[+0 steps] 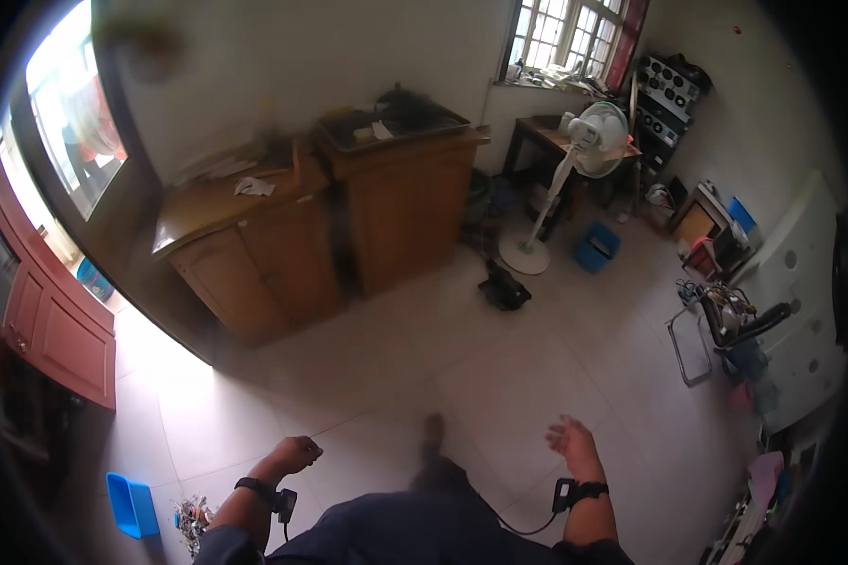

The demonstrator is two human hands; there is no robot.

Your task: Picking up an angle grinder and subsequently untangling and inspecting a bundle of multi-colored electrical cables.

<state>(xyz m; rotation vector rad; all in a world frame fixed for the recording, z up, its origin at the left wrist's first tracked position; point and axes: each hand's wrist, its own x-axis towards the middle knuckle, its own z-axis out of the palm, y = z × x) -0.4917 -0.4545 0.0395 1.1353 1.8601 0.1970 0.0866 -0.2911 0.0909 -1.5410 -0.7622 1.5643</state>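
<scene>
My left hand (pixel 297 455) hangs over the tiled floor with its fingers curled closed. A small dark spot shows at its fingertips, too small to name. On the other side, my right hand (pixel 570 441) is held out over the floor, fingers apart and nothing in them. Each wrist wears a black strap with a small device, and a cable runs from each. Below, one foot (pixel 433 433) is stepping forward, blurred. Beside my left forearm lie a heap of small mixed scraps (pixel 194 520) and a blue plastic bin (pixel 133 506).
Two wooden cabinets (pixel 264 273) line the far wall, with a black tray (pixel 396 132) on one. A white standing fan (pixel 556 184), a black object (pixel 505 286) and another blue bin (pixel 597 248) stand ahead. A cluttered chair (pixel 725 325) is right; a red door (pixel 61 330) opens left.
</scene>
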